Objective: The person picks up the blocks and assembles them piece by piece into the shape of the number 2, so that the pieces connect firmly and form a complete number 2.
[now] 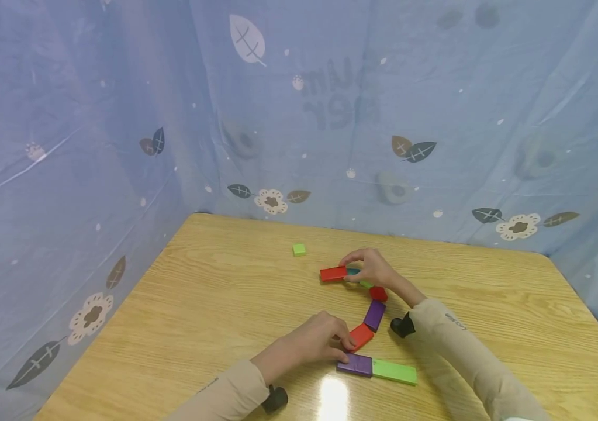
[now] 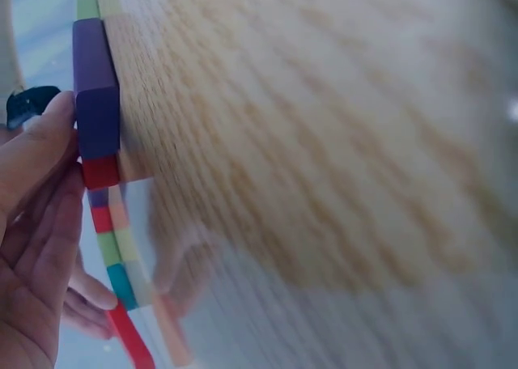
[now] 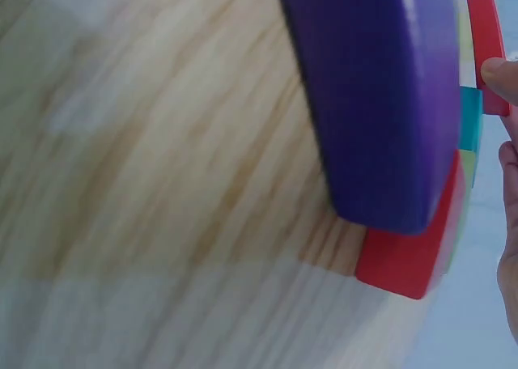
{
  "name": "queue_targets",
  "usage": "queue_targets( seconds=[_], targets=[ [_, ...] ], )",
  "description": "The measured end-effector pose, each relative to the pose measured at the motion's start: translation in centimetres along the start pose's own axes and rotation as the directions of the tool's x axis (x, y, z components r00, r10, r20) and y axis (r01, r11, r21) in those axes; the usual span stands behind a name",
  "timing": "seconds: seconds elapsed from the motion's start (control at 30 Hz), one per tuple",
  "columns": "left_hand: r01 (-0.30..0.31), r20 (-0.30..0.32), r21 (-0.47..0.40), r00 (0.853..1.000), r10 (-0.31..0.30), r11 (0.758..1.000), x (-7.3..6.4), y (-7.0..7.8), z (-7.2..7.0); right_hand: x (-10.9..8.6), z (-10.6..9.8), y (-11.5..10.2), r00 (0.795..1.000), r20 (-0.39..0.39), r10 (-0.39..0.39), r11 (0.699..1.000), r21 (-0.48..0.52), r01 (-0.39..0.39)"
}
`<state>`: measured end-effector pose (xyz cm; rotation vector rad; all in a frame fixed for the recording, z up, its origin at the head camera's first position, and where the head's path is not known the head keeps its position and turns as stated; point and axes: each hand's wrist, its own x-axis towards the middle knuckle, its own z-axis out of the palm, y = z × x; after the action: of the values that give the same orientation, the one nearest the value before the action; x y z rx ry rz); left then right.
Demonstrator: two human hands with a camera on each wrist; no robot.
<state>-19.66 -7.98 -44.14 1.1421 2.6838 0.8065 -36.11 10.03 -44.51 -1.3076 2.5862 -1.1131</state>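
Observation:
Coloured wooden-looking blocks form a curved line on the table. In the head view, my right hand pinches a red block at the far end, beside a teal block partly covered by fingers. Around the bend lie a green block, mostly hidden, a second red block and a purple block. My left hand rests its fingers by a nearer red block, while its thumb touches a purple block. A long green block adjoins that purple one.
A small lime-green block sits apart toward the back of the wooden table. A blue patterned curtain hangs behind and at the left. Black devices are strapped at both wrists.

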Motion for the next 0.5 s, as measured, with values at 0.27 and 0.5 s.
queue_targets(
  seconds=[0.27,0.5],
  targets=[
    [0.012,0.007,-0.007,1.000,-0.012,1.000,-0.03,0.03,-0.15,-0.05,0.11,0.43,0.999,0.030,-0.015,1.000,0.007,0.015],
    [0.015,0.011,0.010,1.000,-0.015,1.000,0.03,0.11,-0.21,-0.13,0.29,0.99,0.998,0.056,-0.022,1.000,0.007,0.022]
  ],
)
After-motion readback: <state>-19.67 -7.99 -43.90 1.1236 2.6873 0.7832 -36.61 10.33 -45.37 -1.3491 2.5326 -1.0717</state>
